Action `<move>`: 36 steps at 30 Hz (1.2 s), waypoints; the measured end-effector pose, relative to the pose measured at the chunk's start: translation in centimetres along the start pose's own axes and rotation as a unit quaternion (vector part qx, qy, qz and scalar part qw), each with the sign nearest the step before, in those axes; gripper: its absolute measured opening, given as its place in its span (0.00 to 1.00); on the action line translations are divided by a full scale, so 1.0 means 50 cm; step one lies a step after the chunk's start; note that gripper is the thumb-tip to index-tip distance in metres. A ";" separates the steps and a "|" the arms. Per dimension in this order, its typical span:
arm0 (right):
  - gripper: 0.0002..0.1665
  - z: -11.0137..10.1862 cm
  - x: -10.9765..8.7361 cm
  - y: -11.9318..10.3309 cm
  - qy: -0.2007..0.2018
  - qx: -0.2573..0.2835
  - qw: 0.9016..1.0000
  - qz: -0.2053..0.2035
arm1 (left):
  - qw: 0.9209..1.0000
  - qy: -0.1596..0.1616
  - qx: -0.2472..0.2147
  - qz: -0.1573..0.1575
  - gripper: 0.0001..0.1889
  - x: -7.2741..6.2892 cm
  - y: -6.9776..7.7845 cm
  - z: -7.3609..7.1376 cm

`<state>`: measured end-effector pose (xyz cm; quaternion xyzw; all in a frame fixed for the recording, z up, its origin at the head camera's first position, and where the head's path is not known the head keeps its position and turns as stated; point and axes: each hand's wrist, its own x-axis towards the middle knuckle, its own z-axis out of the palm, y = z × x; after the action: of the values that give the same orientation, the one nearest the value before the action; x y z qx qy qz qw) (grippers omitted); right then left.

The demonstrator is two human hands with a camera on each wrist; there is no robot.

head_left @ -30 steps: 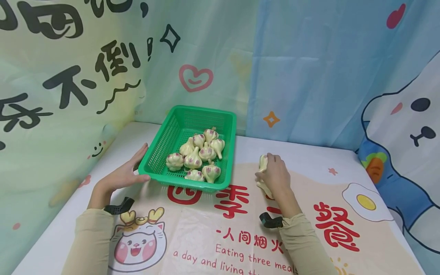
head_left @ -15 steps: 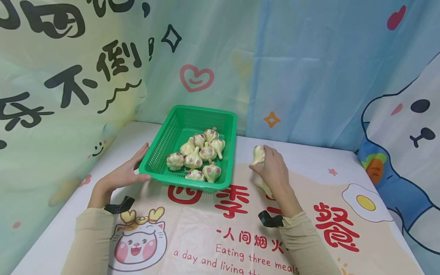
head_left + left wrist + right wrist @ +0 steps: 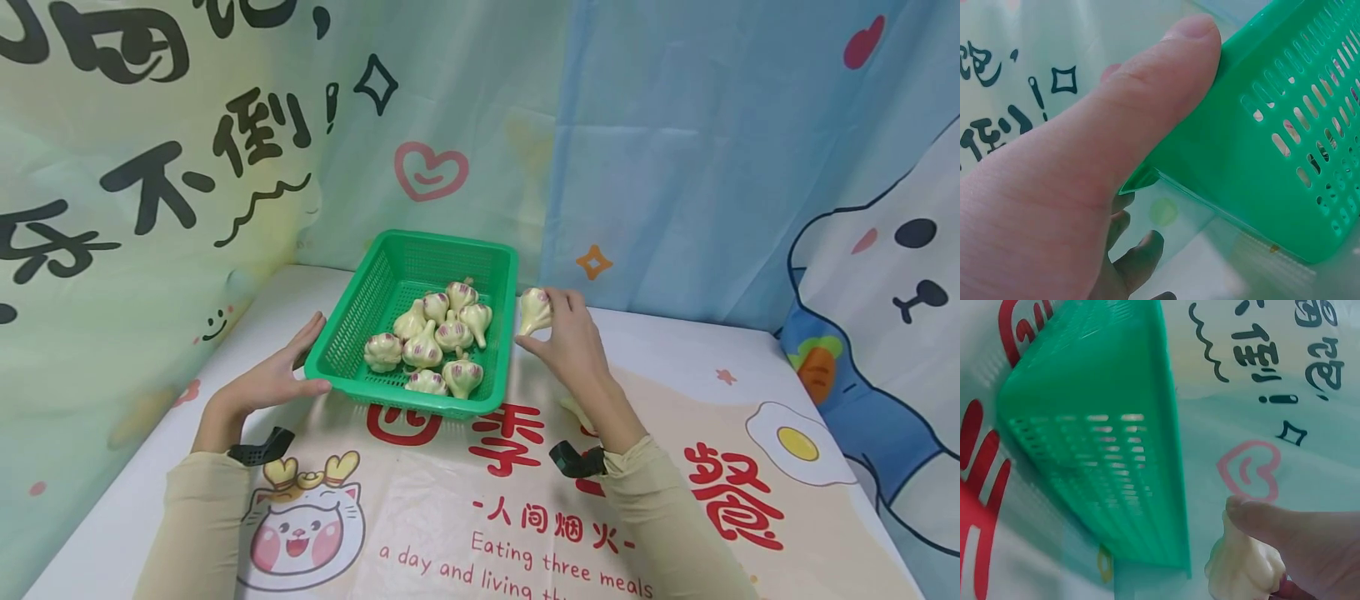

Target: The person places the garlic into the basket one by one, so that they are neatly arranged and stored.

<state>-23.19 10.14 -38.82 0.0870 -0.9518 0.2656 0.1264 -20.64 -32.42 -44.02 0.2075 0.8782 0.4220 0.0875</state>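
Observation:
A green perforated basket holds several garlic bulbs. My left hand is at its left front corner, thumb laid against the rim and the other fingers extended along the outside. The left wrist view shows that thumb on the corner, with the fingers lower down beside it. Just off the basket's right side, my right hand pinches a garlic bulb between thumb and fingers, its neck pointing down. The same bulb appears at the bottom of the right wrist view.
Another pale garlic bulb lies on the table by my right forearm, partly hidden. The printed tablecloth reaches back to patterned curtains behind and at the left.
My right hand has lifted a garlic bulb off the table and carried it left and back to the basket's right side. The left hand and basket have stayed in place.

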 end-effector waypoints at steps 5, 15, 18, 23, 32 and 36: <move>0.49 0.007 0.025 -0.029 -0.027 -0.006 0.999 -0.020 | 1.000 0.001 0.003 -0.001 0.55 0.000 0.000 0.000; 0.52 0.036 0.066 -0.070 -0.103 -0.029 0.994 -0.033 | 1.000 0.001 -0.003 0.001 0.54 -0.001 0.002 0.001; 0.52 0.048 0.074 -0.075 -0.116 -0.036 0.992 -0.040 | 1.000 0.000 -0.004 0.000 0.54 -0.001 0.001 0.000; 0.50 0.068 0.087 -0.081 -0.138 -0.057 0.987 -0.056 | 1.000 0.000 0.000 -0.004 0.54 -0.002 -0.004 0.000; 0.51 0.094 0.115 -0.083 -0.181 -0.092 0.976 -0.080 | 1.000 0.000 0.001 -0.008 0.55 -0.003 -0.004 0.001; 0.51 0.099 0.131 -0.080 -0.194 -0.087 0.974 -0.084 | 1.000 0.001 0.001 -0.007 0.55 -0.001 -0.003 0.001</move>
<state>-29.49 3.50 -39.12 0.2055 -0.9668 0.1486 -0.0314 -20.61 -32.51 -44.15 0.2010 0.8802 0.4205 0.0896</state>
